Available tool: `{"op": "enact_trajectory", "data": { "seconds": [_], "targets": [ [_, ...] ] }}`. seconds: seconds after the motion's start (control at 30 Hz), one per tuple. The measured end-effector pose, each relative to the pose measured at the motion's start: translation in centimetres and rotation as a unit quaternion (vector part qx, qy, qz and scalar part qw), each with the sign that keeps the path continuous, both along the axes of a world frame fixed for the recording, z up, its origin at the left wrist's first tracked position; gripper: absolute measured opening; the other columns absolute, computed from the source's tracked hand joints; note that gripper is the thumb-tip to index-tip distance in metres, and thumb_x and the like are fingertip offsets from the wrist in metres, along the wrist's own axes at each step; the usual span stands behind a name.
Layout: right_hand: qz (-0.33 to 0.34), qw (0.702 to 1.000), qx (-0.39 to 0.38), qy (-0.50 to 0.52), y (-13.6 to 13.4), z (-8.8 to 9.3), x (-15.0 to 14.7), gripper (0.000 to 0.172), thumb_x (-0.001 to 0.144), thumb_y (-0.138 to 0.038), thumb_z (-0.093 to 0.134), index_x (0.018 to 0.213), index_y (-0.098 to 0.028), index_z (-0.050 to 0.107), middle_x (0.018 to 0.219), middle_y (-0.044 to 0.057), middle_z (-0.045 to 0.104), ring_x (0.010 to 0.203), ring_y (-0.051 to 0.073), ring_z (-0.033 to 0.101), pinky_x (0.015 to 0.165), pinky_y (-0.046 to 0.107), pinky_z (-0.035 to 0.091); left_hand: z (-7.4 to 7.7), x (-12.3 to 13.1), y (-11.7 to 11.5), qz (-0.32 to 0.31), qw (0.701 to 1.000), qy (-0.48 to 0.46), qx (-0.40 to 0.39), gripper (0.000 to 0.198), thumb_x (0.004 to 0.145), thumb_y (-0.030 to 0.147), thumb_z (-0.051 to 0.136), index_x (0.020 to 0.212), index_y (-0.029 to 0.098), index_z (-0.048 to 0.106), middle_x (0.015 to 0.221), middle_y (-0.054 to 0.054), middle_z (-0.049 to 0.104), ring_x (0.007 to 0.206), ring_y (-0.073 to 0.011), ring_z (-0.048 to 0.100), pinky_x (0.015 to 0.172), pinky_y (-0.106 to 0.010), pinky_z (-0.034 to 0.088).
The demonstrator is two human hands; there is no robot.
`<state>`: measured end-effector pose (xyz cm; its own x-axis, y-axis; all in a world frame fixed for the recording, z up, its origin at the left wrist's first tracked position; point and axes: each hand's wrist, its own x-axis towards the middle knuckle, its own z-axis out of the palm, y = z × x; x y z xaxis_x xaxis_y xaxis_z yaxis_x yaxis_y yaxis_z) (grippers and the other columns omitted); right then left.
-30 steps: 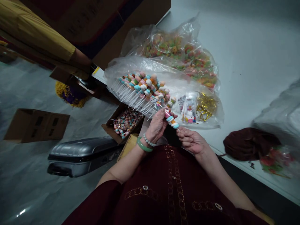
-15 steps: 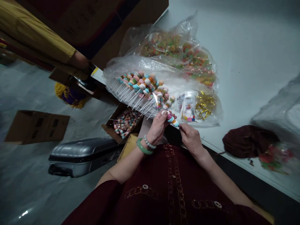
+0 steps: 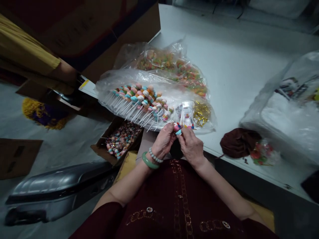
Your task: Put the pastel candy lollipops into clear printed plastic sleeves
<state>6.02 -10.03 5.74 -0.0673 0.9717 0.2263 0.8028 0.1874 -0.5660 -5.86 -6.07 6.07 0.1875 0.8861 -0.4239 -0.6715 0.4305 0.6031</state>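
Note:
Between my hands is a candy skewer (image 3: 177, 131), with pink and light blue pieces showing. Bright coloured spots at its upper end look like a printed wrapper, partly hidden by fingers. My left hand (image 3: 163, 141), wearing a bead bracelet and a green bangle, is closed around the skewer. From the other side, the fingertips of my right hand (image 3: 191, 143) pinch its lower end. Just beyond lies a row of candy skewers (image 3: 139, 94) with white sticks on a clear plastic bag (image 3: 106, 81). Small printed bags (image 3: 185, 111) and gold twist ties (image 3: 201, 113) lie to their right.
Bagged gummy candies (image 3: 159, 59) lie behind on the white table (image 3: 224, 66). A box of wrapped candies (image 3: 99, 146) stands below left, beside a grey suitcase (image 3: 59, 186). At right are a brown cloth bag (image 3: 236, 142) and a plastic sack (image 3: 281, 122). Another person's sleeve (image 3: 30, 43) shows upper left.
My right hand has come in closer to my left, and its fingers now cover more of the candy skewer. The whole view has shifted, moving the table things left.

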Motion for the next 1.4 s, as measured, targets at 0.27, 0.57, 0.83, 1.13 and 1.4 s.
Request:
{"op": "enact_trajectory", "data": {
  "seconds": [0.27, 0.57, 0.83, 1.13, 1.4],
  "targets": [
    [-0.046, 0.735, -0.397, 0.548, -0.2, -0.1, 0.2, 0.023, 0.074, -0.04, 0.066, 0.078, -0.019, 0.057, 0.06, -0.004, 0.054, 0.039, 0.005, 0.031, 0.034, 0.018, 0.022, -0.6, -1.8, -3.1, -0.067, 0.996, 0.036, 0.055, 0.043, 0.075, 0.054, 0.071, 0.087, 0.012, 0.068, 0.084, -0.007, 0.068, 0.073, -0.0134, 0.06, 0.074, -0.027, 0.048],
    [-0.061, 0.814, -0.272, 0.51, -2.1, -0.5, -2.4, 0.027, 0.067, -0.041, 0.075, 0.075, -0.019, 0.063, 0.061, -0.003, 0.06, 0.045, 0.007, 0.044, 0.036, 0.018, 0.029, -1.0, -3.8, -6.1, -0.006, 0.992, 0.114, 0.047, 0.043, 0.069, 0.054, 0.076, 0.077, 0.013, 0.067, 0.076, -0.002, 0.065, 0.07, -0.0116, 0.055, 0.076, -0.028, 0.044],
    [0.101, 0.98, 0.008, 0.171, -1.9, -1.1, -2.2, 0.015, 0.086, -0.034, 0.059, 0.086, -0.022, 0.068, 0.08, 0.003, 0.069, 0.072, 0.017, 0.061, 0.07, 0.03, 0.048, -0.9, -6.8, -6.4, -0.01, 0.981, 0.177, 0.083, 0.043, 0.069, 0.051, 0.076, 0.081, 0.01, 0.074, 0.083, -0.008, 0.07, 0.077, -0.0149, 0.059, 0.081, -0.029, 0.043],
    [0.106, 0.985, 0.006, 0.136, -1.5, -3.1, -3.7, 0.018, 0.091, -0.03, 0.053, 0.079, -0.022, 0.063, 0.07, 0.001, 0.064, 0.066, 0.016, 0.059, 0.065, 0.027, 0.045, -2.9, -6.0, -6.9, 0.018, 0.988, 0.146, 0.041, 0.042, 0.066, 0.052, 0.078, 0.082, 0.012, 0.073, 0.077, -0.003, 0.068, 0.071, -0.0114, 0.058, 0.076, -0.027, 0.046],
    [0.121, 0.986, 0.033, 0.11, -3.0, -4.4, -3.5, 0.02, 0.092, -0.031, 0.051, 0.081, -0.021, 0.064, 0.076, 0.004, 0.064, 0.066, 0.015, 0.056, 0.062, 0.026, 0.043, -4.0, -4.3, -7.3, 0.023, 0.997, 0.066, -0.017, 0.035, 0.065, 0.041, 0.083, 0.078, 0.012, 0.069, 0.07, -0.001, 0.064, 0.064, -0.008, 0.054, 0.067, -0.022, 0.045]
  ]
}}
